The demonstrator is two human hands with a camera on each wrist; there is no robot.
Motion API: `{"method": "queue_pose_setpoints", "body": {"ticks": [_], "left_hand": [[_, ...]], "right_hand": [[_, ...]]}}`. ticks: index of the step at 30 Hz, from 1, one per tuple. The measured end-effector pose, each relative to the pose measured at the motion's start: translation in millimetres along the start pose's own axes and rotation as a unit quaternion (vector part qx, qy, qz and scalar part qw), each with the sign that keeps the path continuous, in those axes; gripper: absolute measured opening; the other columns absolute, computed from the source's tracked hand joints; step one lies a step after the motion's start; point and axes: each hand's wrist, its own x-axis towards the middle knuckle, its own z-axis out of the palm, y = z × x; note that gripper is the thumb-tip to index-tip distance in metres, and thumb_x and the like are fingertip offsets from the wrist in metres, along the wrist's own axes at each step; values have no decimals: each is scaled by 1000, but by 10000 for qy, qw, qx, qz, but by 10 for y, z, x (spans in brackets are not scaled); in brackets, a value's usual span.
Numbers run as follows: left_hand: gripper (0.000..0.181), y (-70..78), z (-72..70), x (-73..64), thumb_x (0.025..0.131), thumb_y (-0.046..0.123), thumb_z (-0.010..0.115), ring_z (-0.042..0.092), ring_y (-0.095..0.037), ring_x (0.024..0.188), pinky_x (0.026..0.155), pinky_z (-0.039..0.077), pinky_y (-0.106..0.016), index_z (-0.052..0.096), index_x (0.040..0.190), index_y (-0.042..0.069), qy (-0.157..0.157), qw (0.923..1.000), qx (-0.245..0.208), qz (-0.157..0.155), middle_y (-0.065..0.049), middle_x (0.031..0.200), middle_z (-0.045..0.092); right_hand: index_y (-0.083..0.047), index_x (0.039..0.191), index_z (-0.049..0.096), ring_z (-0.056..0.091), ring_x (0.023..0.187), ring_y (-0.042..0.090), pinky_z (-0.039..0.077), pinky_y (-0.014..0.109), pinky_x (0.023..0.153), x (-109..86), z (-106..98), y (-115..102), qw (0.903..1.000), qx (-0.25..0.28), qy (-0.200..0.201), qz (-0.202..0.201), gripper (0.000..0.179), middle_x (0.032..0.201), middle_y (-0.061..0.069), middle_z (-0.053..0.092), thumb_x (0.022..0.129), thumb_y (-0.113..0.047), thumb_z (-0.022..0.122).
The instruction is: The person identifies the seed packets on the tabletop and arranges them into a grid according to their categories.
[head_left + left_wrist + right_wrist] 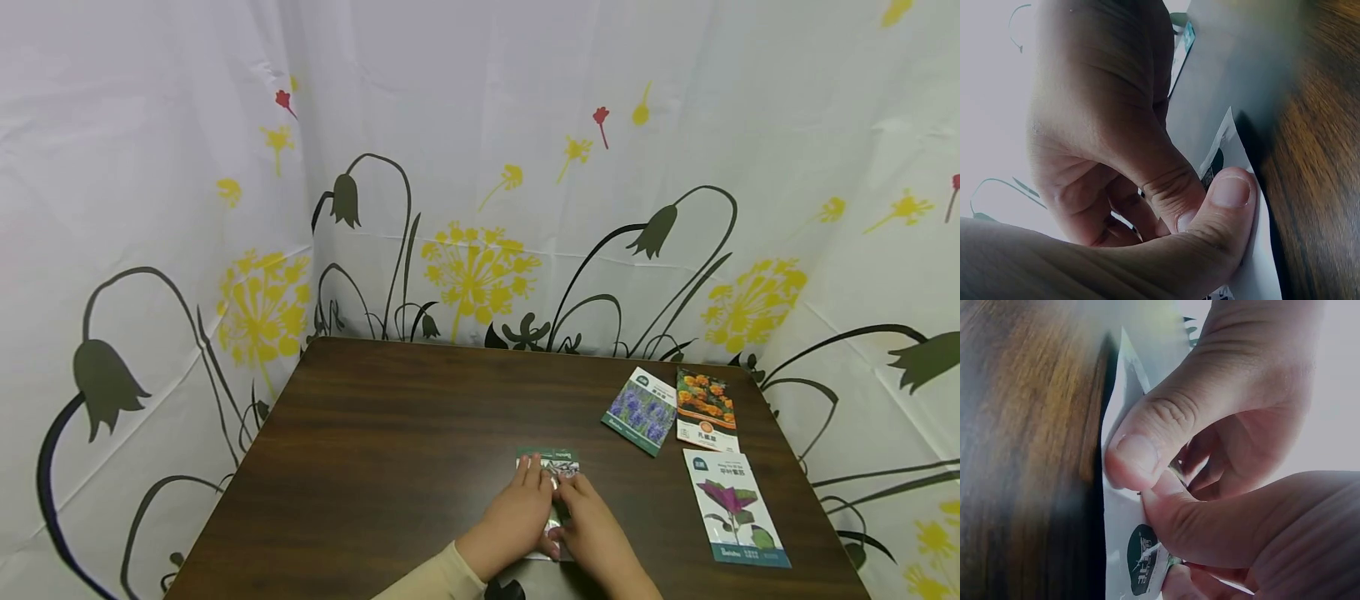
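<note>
A seed packet [551, 456] with a green top band lies on the table near its front edge, mostly hidden under both hands. My left hand [517, 512] holds it from the left, fingers stretched over its face. From the right, my right hand [596, 525] grips it, fingers bent over its middle. In the left wrist view, both thumbs meet on the white border of the packet [1263, 250]. The right wrist view shows a dark green oval logo on the packet [1119, 531] beside the thumbs. Some fingertips are hidden.
Three other seed packets lie at the right: a purple-flower one [641, 411], an orange-flower one [707, 408] and a magenta-flower one [735, 508]. The dark wooden table [360, 450] is backed by a flower-print curtain [480, 100].
</note>
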Motion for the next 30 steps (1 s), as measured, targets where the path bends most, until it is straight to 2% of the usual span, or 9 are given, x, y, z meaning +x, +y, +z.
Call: {"method": "queue_pose_setpoints", "body": {"ticks": [2, 11, 18, 24, 30], "left_hand": [[129, -17, 16, -1, 57, 80, 86, 53, -43, 153, 119, 51, -35, 58, 152, -3, -18, 10000, -88, -29, -29, 163, 52], [125, -108, -12, -32, 61, 71, 93, 47, -47, 156, 124, 47, -41, 56, 153, -6, -193, 9992, -337, -134, -32, 165, 48], [123, -178, -23, -33, 63, 68, 95, 46, -48, 156, 126, 45, -43, 56, 152, -8, -149, 9991, -386, -107, -33, 164, 48], [123, -230, 6, -54, 63, 64, 98, 46, -49, 156, 123, 48, -43, 56, 152, -8, -173, 9979, -581, -210, -33, 164, 47], [123, -315, -31, -66, 63, 61, 99, 42, -49, 158, 120, 51, -42, 53, 155, -8, -235, 9957, -845, -304, -34, 168, 42]], "right_hand": [[-5, 119, 78, 69, 109, 21, 60, 48, 98, 14, 12, -1, 10000, -16, -24, 8, 59, 115, 0, 64, 65, -9, 102], [-6, 116, 77, 69, 109, 21, 59, 48, 96, 88, 90, -54, 9999, -3, 49, -146, 55, 114, 0, 64, 66, -7, 100], [-3, 117, 77, 71, 115, 30, 60, 52, 99, 122, 128, -119, 9997, 84, 67, -210, 53, 123, 9, 67, 69, -4, 99], [-2, 116, 77, 71, 119, 34, 59, 53, 102, 142, 183, -160, 9993, -44, 147, -349, 53, 128, 16, 68, 68, -3, 98], [-4, 116, 77, 71, 120, 32, 59, 50, 104, 209, 214, -183, 9980, -148, 300, -527, 53, 129, 16, 68, 68, -2, 98]]}}
